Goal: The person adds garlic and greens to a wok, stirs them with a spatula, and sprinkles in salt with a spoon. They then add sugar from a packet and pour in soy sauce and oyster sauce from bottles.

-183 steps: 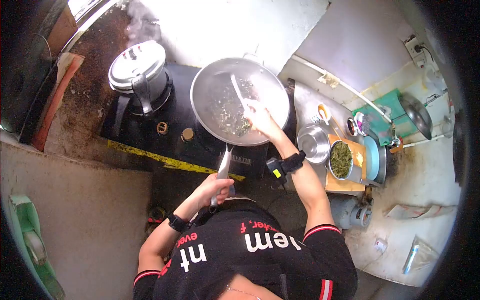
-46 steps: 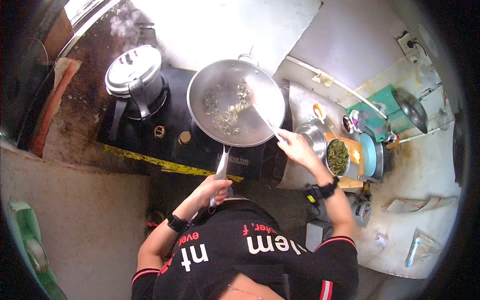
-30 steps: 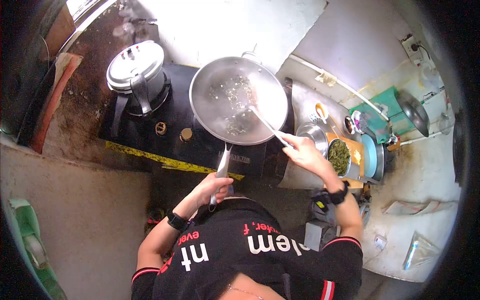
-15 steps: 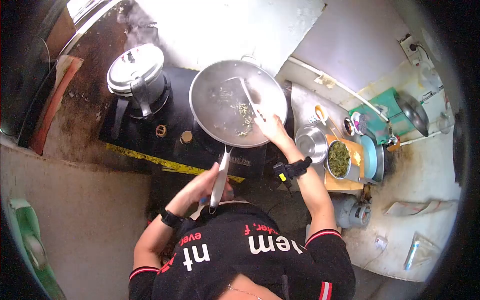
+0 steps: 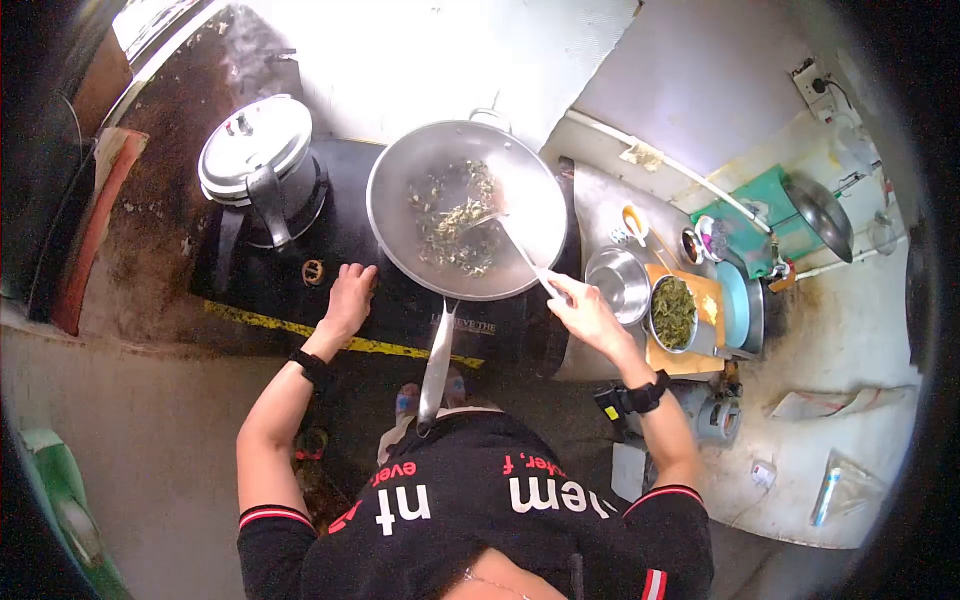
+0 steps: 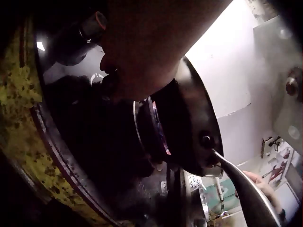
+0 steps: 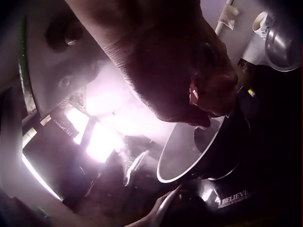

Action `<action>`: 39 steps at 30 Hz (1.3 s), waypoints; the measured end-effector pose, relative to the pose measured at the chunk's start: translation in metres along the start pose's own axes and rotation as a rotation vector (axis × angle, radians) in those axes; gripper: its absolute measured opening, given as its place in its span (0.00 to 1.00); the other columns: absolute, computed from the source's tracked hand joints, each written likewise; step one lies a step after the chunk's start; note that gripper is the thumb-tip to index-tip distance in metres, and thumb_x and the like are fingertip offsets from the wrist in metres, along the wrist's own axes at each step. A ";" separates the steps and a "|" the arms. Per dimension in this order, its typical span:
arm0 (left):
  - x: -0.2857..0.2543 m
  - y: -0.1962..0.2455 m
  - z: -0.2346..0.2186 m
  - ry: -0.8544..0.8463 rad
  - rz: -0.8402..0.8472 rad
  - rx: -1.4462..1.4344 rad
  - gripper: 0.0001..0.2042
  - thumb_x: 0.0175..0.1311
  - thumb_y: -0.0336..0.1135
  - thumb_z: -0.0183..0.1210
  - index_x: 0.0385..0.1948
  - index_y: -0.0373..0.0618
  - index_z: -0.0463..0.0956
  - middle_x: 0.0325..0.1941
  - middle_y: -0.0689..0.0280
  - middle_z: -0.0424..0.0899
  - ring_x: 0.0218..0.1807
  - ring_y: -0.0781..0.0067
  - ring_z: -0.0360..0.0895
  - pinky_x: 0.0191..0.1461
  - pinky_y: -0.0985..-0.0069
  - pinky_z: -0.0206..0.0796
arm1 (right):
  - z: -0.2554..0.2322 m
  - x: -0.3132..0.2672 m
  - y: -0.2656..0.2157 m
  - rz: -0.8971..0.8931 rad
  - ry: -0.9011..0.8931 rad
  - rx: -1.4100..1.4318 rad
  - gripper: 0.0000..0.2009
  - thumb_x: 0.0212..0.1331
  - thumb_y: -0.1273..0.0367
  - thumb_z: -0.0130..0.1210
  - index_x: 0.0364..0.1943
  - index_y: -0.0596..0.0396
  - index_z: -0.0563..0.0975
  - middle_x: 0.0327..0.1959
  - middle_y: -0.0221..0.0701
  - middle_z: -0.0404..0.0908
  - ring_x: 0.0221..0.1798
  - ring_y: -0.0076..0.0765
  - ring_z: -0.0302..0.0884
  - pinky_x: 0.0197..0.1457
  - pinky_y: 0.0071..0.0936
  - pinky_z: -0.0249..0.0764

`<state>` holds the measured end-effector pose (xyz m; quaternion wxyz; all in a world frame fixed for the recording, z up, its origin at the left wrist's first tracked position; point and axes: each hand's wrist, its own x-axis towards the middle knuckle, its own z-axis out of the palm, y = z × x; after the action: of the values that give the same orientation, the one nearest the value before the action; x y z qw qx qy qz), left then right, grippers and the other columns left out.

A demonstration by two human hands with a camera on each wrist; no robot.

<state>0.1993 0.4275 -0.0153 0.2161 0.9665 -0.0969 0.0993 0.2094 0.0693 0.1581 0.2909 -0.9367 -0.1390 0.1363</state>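
Observation:
My right hand [image 5: 590, 320] grips the handle of a spatula [image 5: 523, 255], whose blade lies among chopped, pale-green bits of food [image 5: 462, 235] in the wide steel wok [image 5: 395, 235]. Over the black stove's front, my left hand [image 5: 347, 300] has its fingers curled on the stove knob below the wok's left side, mostly covering it. Free of either hand, the wok's long handle [image 5: 437, 365] points toward my body. The left wrist view shows my left hand [image 6: 142, 61] dark and close, beside the wok's underside [image 6: 189, 113] and a burner glow.
A steaming pressure cooker [image 5: 258, 160] stands on the left burner; a second knob [image 5: 313, 272] sits below it. Right of the stove are a steel bowl [image 5: 617, 285], a pot of green vegetables [image 5: 674, 312], a cutting board [image 5: 680, 362] and a blue basin [image 5: 734, 305].
My left hand has let go of the wok handle and moved left to the stove knob. The right hand has drawn back from over the wok, and the spatula blade has shifted into the food.

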 end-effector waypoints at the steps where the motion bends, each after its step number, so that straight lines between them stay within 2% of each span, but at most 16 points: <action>1: 0.001 -0.002 -0.002 -0.004 0.004 0.005 0.18 0.46 0.23 0.57 0.42 0.42 0.70 0.36 0.57 0.70 0.43 0.54 0.67 0.44 0.63 0.67 | -0.003 0.000 -0.003 -0.015 0.022 -0.021 0.22 0.49 0.68 0.49 0.54 0.46 0.70 0.32 0.42 0.79 0.33 0.41 0.78 0.41 0.32 0.71; 2: 0.000 -0.003 -0.002 0.011 0.029 -0.029 0.17 0.47 0.22 0.55 0.42 0.42 0.69 0.35 0.57 0.69 0.42 0.53 0.68 0.43 0.63 0.67 | -0.014 -0.006 -0.013 -0.013 0.022 -0.016 0.22 0.49 0.68 0.49 0.54 0.46 0.70 0.32 0.42 0.79 0.33 0.41 0.78 0.41 0.32 0.71; 4: -0.002 -0.003 0.000 0.028 0.047 -0.070 0.16 0.47 0.22 0.54 0.41 0.41 0.69 0.34 0.56 0.69 0.41 0.53 0.68 0.43 0.63 0.67 | -0.045 -0.024 -0.035 0.125 -0.213 -0.109 0.22 0.50 0.67 0.48 0.54 0.46 0.70 0.32 0.44 0.78 0.33 0.44 0.78 0.41 0.34 0.71; 6: -0.002 -0.003 0.005 0.072 0.018 -0.112 0.15 0.47 0.23 0.55 0.40 0.41 0.68 0.34 0.55 0.68 0.40 0.52 0.68 0.42 0.62 0.67 | -0.042 -0.025 -0.033 0.106 -0.230 -0.087 0.22 0.49 0.67 0.48 0.53 0.47 0.70 0.33 0.46 0.78 0.35 0.48 0.78 0.42 0.37 0.71; 8: -0.003 0.001 0.005 0.051 -0.042 -0.124 0.17 0.47 0.23 0.57 0.41 0.40 0.67 0.35 0.55 0.69 0.41 0.51 0.68 0.42 0.62 0.66 | -0.018 -0.011 -0.017 0.013 -0.084 -0.044 0.23 0.48 0.68 0.51 0.53 0.51 0.71 0.28 0.38 0.77 0.27 0.29 0.70 0.34 0.26 0.68; 10: -0.003 0.006 0.006 0.036 -0.097 -0.128 0.18 0.47 0.24 0.58 0.43 0.40 0.66 0.37 0.55 0.69 0.42 0.50 0.69 0.43 0.62 0.66 | 0.001 0.014 -0.007 -0.032 -0.031 -0.007 0.22 0.50 0.67 0.51 0.52 0.54 0.70 0.31 0.41 0.78 0.28 0.33 0.73 0.37 0.28 0.69; 12: -0.001 0.014 0.008 0.087 -0.239 -0.094 0.14 0.47 0.27 0.61 0.34 0.41 0.65 0.33 0.55 0.68 0.41 0.50 0.70 0.40 0.61 0.67 | 0.009 0.038 -0.012 -0.048 0.057 -0.035 0.21 0.52 0.66 0.48 0.53 0.51 0.69 0.37 0.46 0.78 0.39 0.51 0.76 0.44 0.38 0.71; 16: 0.002 0.012 0.013 0.063 -0.307 -0.108 0.18 0.46 0.32 0.64 0.33 0.42 0.63 0.37 0.54 0.69 0.42 0.49 0.71 0.40 0.60 0.67 | 0.041 0.096 -0.001 -0.241 0.230 0.024 0.21 0.53 0.67 0.48 0.53 0.52 0.69 0.39 0.46 0.77 0.41 0.49 0.76 0.45 0.37 0.71; 20: 0.000 0.015 0.009 0.035 -0.337 -0.087 0.22 0.44 0.37 0.66 0.37 0.41 0.64 0.38 0.54 0.69 0.42 0.51 0.71 0.41 0.61 0.67 | 0.051 0.095 -0.009 -0.213 0.072 0.059 0.20 0.53 0.67 0.48 0.53 0.53 0.69 0.39 0.45 0.77 0.41 0.48 0.76 0.46 0.36 0.71; 23: -0.019 0.037 -0.009 0.334 -0.329 0.045 0.29 0.46 0.42 0.66 0.47 0.37 0.62 0.38 0.57 0.73 0.38 0.58 0.73 0.41 0.66 0.68 | 0.025 0.049 -0.016 -0.238 -0.017 -0.090 0.21 0.53 0.65 0.47 0.54 0.47 0.70 0.36 0.43 0.78 0.38 0.49 0.77 0.44 0.37 0.71; 24: -0.028 0.045 -0.013 0.331 -0.329 0.043 0.29 0.46 0.42 0.66 0.47 0.37 0.62 0.38 0.57 0.73 0.38 0.58 0.73 0.41 0.66 0.68 | 0.008 0.032 -0.025 -0.147 -0.092 -0.080 0.21 0.53 0.65 0.47 0.54 0.45 0.69 0.34 0.43 0.79 0.37 0.49 0.77 0.43 0.37 0.71; 28: -0.061 0.101 -0.035 -0.360 -0.773 -1.286 0.22 0.60 0.45 0.55 0.46 0.37 0.65 0.28 0.64 0.76 0.28 0.75 0.73 0.32 0.75 0.68 | -0.042 -0.018 -0.045 -0.023 -0.217 -0.052 0.22 0.52 0.66 0.46 0.55 0.43 0.69 0.30 0.45 0.78 0.34 0.50 0.77 0.42 0.40 0.71; 30: -0.071 0.127 -0.026 -0.541 -0.704 -1.591 0.20 0.64 0.50 0.47 0.44 0.40 0.66 0.28 0.64 0.77 0.26 0.75 0.74 0.29 0.77 0.68 | -0.032 -0.017 -0.036 -0.009 -0.211 -0.077 0.22 0.52 0.65 0.47 0.54 0.46 0.69 0.29 0.44 0.77 0.31 0.46 0.76 0.38 0.37 0.70; 33: -0.060 0.147 -0.034 -0.667 -0.653 -1.800 0.17 0.64 0.48 0.49 0.36 0.40 0.67 0.19 0.66 0.73 0.18 0.77 0.70 0.22 0.79 0.64 | -0.001 0.013 -0.021 -0.017 -0.109 -0.105 0.21 0.53 0.65 0.48 0.53 0.50 0.69 0.28 0.45 0.77 0.29 0.45 0.76 0.35 0.35 0.70; 37: -0.061 0.151 -0.037 -0.577 -0.763 -1.679 0.14 0.63 0.45 0.50 0.23 0.48 0.62 0.12 0.70 0.67 0.10 0.80 0.64 0.13 0.83 0.56 | 0.022 0.072 0.000 -0.149 0.134 -0.183 0.18 0.54 0.65 0.46 0.49 0.53 0.72 0.27 0.46 0.77 0.31 0.53 0.75 0.39 0.40 0.71; 39: -0.062 0.150 -0.033 -0.567 -0.756 -1.665 0.14 0.63 0.45 0.50 0.24 0.47 0.62 0.11 0.70 0.67 0.10 0.80 0.64 0.12 0.83 0.56 | 0.022 0.090 -0.021 -0.225 0.200 -0.176 0.17 0.54 0.67 0.45 0.49 0.54 0.71 0.28 0.47 0.77 0.31 0.55 0.75 0.37 0.43 0.72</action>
<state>0.1003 0.3175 0.0595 0.8202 0.4583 0.1333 -0.3154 0.2813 0.1272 0.1372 0.2338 -0.9459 -0.2248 -0.0035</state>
